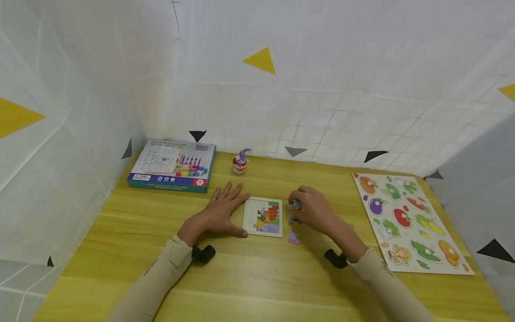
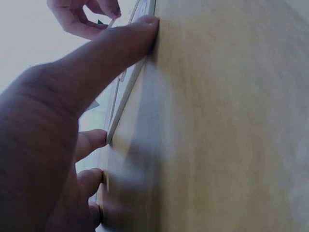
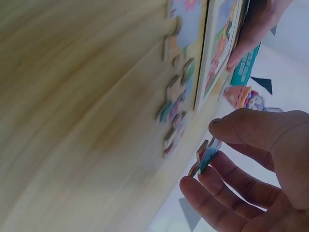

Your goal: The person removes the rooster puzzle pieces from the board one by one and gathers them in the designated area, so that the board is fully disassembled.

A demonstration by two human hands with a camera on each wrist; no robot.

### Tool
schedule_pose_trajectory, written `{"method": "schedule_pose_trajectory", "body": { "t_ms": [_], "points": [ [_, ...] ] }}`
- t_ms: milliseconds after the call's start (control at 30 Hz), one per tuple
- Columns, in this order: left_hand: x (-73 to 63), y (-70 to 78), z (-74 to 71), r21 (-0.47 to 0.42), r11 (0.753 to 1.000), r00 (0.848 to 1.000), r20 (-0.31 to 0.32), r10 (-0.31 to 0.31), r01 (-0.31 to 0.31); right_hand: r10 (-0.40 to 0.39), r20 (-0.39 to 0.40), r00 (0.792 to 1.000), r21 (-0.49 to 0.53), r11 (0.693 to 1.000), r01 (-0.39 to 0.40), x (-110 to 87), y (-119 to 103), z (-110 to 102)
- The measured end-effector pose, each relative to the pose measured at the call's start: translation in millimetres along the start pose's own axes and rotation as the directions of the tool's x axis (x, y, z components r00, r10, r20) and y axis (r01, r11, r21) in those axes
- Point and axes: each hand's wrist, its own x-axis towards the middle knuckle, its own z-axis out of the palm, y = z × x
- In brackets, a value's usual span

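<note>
My left hand (image 1: pixel 219 212) lies spread on the table at the left side of a small square jigsaw tray (image 1: pixel 250 212). Its thumb and index finger touch the tray's edge, as the left wrist view shows. Joined pieces fill the tray's right part with an orange, green and lilac picture. To the right of the tray, my right hand (image 1: pixel 315 212) pinches a blue-green jigsaw piece (image 3: pixel 207 155) between thumb and fingers, above the tabletop. Several loose jigsaw pieces (image 3: pixel 175 92) lie in a column between that hand and the tray, partly hidden by the hand in the head view.
A boxed bead set (image 1: pixel 173 165) lies at the back left, with a small purple rabbit figure (image 1: pixel 240 162) to its right. A large vegetable peg puzzle board (image 1: pixel 414 223) lies on the right. White sheeting (image 1: pixel 225 107) walls the wooden table's back and sides.
</note>
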Motion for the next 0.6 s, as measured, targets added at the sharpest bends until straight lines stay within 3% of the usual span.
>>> {"method": "schedule_pose_trajectory", "body": {
  "t_ms": [600],
  "points": [
    [1.3, -0.8, 0.5, -0.006, 1.000, 1.000, 0.005, -0.003, 0.003, 0.090, 0.010, 0.996, -0.018, 0.996, -0.090, -14.9, 27, -4]
  ]
}}
